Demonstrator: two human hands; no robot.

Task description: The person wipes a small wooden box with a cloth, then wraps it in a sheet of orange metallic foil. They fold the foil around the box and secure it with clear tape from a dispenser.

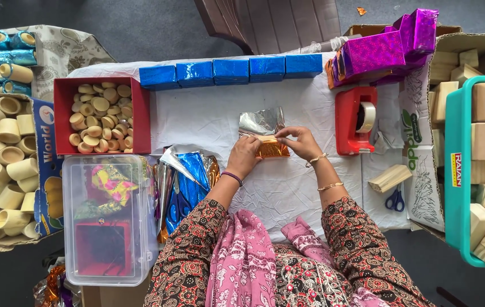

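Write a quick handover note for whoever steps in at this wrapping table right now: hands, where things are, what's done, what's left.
Left hand and right hand both press the gold foil sheet around a block at the table's centre; its silver underside lies open behind.
Done: five blue wrapped blocks in a row, purple wrapped blocks stacked far right.
Left: closing this wrap. Red tape dispenser stands right of it, a bare wooden block and blue scissors nearer.

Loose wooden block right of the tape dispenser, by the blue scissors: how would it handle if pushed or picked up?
The wooden block looks solid and flat-sided, so it would probably slide rather than roll. Likely stiff and light. The creased white cloth under it may bunch when it is pushed.
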